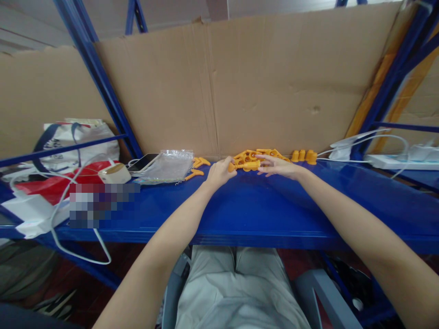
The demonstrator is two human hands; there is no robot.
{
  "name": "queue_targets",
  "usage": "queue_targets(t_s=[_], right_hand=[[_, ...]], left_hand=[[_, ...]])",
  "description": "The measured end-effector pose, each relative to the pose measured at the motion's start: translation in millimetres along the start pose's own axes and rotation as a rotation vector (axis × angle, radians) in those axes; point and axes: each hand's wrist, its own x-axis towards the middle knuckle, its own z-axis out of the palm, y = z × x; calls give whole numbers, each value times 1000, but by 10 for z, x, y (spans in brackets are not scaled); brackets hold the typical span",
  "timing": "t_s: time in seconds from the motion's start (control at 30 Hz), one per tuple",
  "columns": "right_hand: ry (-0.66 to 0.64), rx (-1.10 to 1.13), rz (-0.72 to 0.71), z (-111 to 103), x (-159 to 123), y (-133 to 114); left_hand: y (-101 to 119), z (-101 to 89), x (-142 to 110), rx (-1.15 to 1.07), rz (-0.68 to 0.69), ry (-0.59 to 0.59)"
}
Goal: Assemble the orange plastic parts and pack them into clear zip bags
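At the back of the blue shelf, my left hand [219,173] is closed on one end of a yellow-orange plastic rod-like part [252,165]. My right hand [278,166] reaches in from the other side with its fingers spread, close to the part's far end; whether they touch it I cannot tell. Behind both hands lie several more yellow-orange plastic pieces [243,157] with round holes. Two branching yellow-orange pieces [195,174] rest left of my left hand. Right of my right hand, short yellow-orange knobbed pieces [302,156] stand in a row.
A cardboard sheet [274,82] stands behind the blue shelf [260,210]. To the left are a clear plastic bag [168,167], a phone [146,161], white chargers with cables [29,208] and a cloth bag [89,145]. A white power strip [401,161] lies at right.
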Motion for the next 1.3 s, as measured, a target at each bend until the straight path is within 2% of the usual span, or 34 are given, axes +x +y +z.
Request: queue_targets(t_s=[0.13, 0.33, 0.57, 0.93, 1.13, 1.23, 1.3], right_hand=[[-20, 51, -30, 2, 40, 50], [88, 69, 3, 58, 101, 59], [56, 8, 10, 82, 59, -16], [87, 84, -11, 122, 70, 0], [86, 87, -19, 121, 76, 21], [142, 75, -47, 81, 101, 46], [252, 46, -100, 16, 132, 71]], left_hand=[[-9, 2, 3, -11, -2, -3], [-1, -10, -4, -7, 6, -10], [12, -23, -11, -4, 1, -14], [-3, -18, -12, -22, 13, 26], [0, -23, -13, -11, 3, -9], [-19, -13, -8, -76, 22, 9], [-54, -9, 2, -134, 37, 47]])
